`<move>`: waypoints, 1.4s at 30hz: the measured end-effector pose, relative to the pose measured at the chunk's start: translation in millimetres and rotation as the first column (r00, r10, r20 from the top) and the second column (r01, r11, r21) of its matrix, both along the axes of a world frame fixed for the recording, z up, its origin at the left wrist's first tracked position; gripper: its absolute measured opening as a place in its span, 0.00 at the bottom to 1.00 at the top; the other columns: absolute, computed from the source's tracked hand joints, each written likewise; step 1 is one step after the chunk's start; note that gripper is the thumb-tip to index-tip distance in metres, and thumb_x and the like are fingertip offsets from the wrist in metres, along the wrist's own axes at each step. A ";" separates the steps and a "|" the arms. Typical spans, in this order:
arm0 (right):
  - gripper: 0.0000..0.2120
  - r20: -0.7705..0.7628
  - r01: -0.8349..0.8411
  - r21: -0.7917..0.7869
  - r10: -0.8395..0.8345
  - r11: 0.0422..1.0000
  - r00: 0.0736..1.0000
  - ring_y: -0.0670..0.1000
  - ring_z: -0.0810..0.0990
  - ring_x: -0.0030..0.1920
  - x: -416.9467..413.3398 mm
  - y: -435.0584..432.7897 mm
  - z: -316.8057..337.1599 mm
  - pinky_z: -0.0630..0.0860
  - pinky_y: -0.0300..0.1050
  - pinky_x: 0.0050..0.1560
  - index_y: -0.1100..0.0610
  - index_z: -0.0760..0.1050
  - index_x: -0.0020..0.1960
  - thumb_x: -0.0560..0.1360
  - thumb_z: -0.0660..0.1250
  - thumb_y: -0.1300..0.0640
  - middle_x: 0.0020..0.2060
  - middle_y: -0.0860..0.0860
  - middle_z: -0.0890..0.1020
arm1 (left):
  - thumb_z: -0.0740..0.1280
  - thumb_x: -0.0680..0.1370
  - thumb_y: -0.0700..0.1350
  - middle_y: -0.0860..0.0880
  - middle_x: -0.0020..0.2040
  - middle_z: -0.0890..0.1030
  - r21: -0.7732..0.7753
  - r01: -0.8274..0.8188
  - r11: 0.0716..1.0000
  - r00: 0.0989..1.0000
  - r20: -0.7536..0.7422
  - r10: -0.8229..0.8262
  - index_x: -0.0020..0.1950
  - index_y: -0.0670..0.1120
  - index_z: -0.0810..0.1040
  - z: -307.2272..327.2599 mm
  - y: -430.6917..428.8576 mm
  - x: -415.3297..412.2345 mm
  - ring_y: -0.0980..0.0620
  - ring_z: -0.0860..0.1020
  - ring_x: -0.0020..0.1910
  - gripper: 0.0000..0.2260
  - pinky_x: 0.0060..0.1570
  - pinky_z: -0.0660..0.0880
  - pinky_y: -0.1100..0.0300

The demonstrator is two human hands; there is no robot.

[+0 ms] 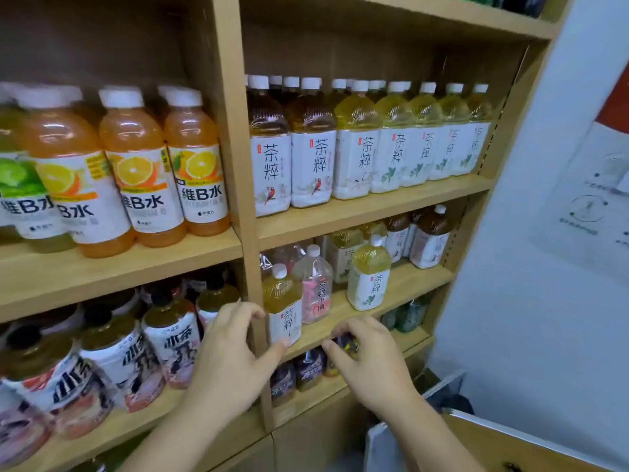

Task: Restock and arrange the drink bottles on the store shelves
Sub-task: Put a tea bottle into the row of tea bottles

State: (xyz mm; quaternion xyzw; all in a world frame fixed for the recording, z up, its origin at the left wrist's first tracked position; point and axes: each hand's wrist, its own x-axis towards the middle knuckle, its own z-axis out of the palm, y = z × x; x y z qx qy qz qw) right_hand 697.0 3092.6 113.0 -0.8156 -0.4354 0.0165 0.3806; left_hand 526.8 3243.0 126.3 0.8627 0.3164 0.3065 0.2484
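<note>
Your left hand (235, 349) at 6 o'clock touches one tea bottle (284, 308), grasp unclear; your right hand (371, 356) at 5 o'clock pinches one dark, blurred item (348, 343).

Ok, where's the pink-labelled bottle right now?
In the head view, the pink-labelled bottle stands on the right bay's shelf under the tea row, between the golden tea bottle and a pale-green tea bottle.

Soft even light; blurred, warped edges
</note>
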 end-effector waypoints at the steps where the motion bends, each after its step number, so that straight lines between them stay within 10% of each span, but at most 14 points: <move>1: 0.08 -0.024 -0.007 -0.009 0.007 1.000 1.000 0.47 0.75 0.53 11.2 -2.7 -3.8 0.75 0.46 0.55 0.49 0.80 0.50 0.77 0.71 0.46 0.47 0.42 0.76 | 0.75 0.74 0.58 0.61 0.57 0.70 -0.026 -0.004 1.000 1.000 -0.022 0.004 0.56 0.60 0.70 -3.7 -4.4 10.3 0.55 0.71 0.61 0.18 0.56 0.73 0.54; 5: 0.08 -0.112 -0.030 -0.027 0.027 0.999 0.993 0.46 0.76 0.53 49.0 -2.9 -19.6 0.74 0.43 0.57 0.51 0.81 0.51 0.76 0.73 0.48 0.48 0.43 0.78 | 0.76 0.73 0.60 0.64 0.55 0.68 -0.038 -0.040 0.998 0.995 -0.098 0.036 0.59 0.57 0.72 -16.5 -9.2 41.1 0.52 0.75 0.53 0.20 0.47 0.72 0.56; 11: 0.08 -0.197 -0.044 -0.030 0.037 0.999 0.980 0.45 0.77 0.55 82.6 21.9 -35.3 0.75 0.45 0.57 0.49 0.80 0.54 0.77 0.73 0.48 0.51 0.43 0.79 | 0.74 0.74 0.61 0.55 0.78 0.60 0.010 -0.117 0.993 0.971 -0.208 0.116 0.71 0.54 0.73 -28.4 4.6 73.8 0.50 0.66 0.76 0.29 0.71 0.72 0.46; 17: 0.16 -0.134 -0.245 -0.049 0.237 0.968 0.962 0.42 0.77 0.58 99.9 80.5 -4.8 0.77 0.44 0.57 0.48 0.76 0.69 0.82 0.67 0.50 0.61 0.42 0.76 | 0.66 0.79 0.61 0.54 0.84 0.53 0.116 -0.164 0.980 0.929 -0.317 0.193 0.83 0.50 0.59 -40.2 17.2 94.8 0.51 0.67 0.77 0.36 0.67 0.74 0.54; 25: 0.10 -0.081 -0.397 -0.288 0.391 0.871 0.917 0.55 0.76 0.44 95.2 168.4 8.2 0.69 0.48 0.42 0.58 0.75 0.52 0.84 0.64 0.51 0.42 0.51 0.75 | 0.80 0.70 0.42 0.40 0.70 0.79 0.345 -0.140 0.928 0.912 -0.320 0.257 0.69 0.35 0.79 -48.0 26.7 94.0 0.40 0.86 0.54 0.29 0.41 0.84 0.48; 30: 0.22 -0.212 -0.511 -0.196 0.472 0.837 0.856 0.37 0.71 0.33 114.2 181.2 -4.8 0.69 0.31 0.35 0.54 0.79 0.68 0.78 0.72 0.44 0.35 0.40 0.76 | 0.78 0.72 0.38 0.43 0.70 0.79 0.335 -0.200 0.921 0.919 -0.262 0.294 0.70 0.38 0.78 -53.0 26.0 96.5 0.42 0.85 0.56 0.27 0.41 0.84 0.47; 32: 0.29 -0.235 -0.568 -0.198 0.524 0.799 0.819 0.41 0.77 0.43 118.2 183.6 -2.1 0.74 0.36 0.45 0.50 0.76 0.71 0.74 0.74 0.38 0.49 0.42 0.83 | 0.77 0.72 0.37 0.44 0.71 0.78 0.320 -0.230 0.919 0.916 -0.248 0.315 0.72 0.39 0.77 -54.7 23.6 97.5 0.42 0.84 0.58 0.28 0.43 0.84 0.47; 34: 0.26 -0.162 -0.583 -0.242 0.560 0.776 0.813 0.48 0.79 0.57 119.2 187.0 -1.0 0.75 0.44 0.53 0.49 0.78 0.67 0.74 0.73 0.37 0.59 0.46 0.83 | 0.77 0.72 0.38 0.45 0.72 0.77 0.297 -0.258 0.919 0.916 -0.228 0.330 0.73 0.40 0.76 -55.9 20.9 98.9 0.43 0.83 0.60 0.29 0.47 0.83 0.48; 38: 0.18 -0.142 -0.594 -0.139 0.577 0.793 0.804 0.48 0.80 0.52 126.0 177.1 -2.1 0.75 0.46 0.48 0.52 0.82 0.58 0.75 0.75 0.42 0.50 0.47 0.84 | 0.78 0.74 0.42 0.45 0.72 0.77 0.185 -0.295 0.937 0.931 -0.164 0.326 0.74 0.40 0.75 -60.8 14.4 104.6 0.46 0.80 0.65 0.30 0.62 0.77 0.54; 42: 0.11 -0.172 -0.577 0.070 0.580 0.814 0.796 0.39 0.72 0.39 146.6 153.1 -6.0 0.66 0.38 0.41 0.52 0.80 0.51 0.74 0.77 0.48 0.42 0.40 0.74 | 0.77 0.75 0.53 0.53 0.65 0.77 -0.019 -0.389 0.921 0.912 -0.148 0.382 0.78 0.52 0.70 -63.4 5.4 110.2 0.62 0.78 0.49 0.34 0.48 0.75 0.67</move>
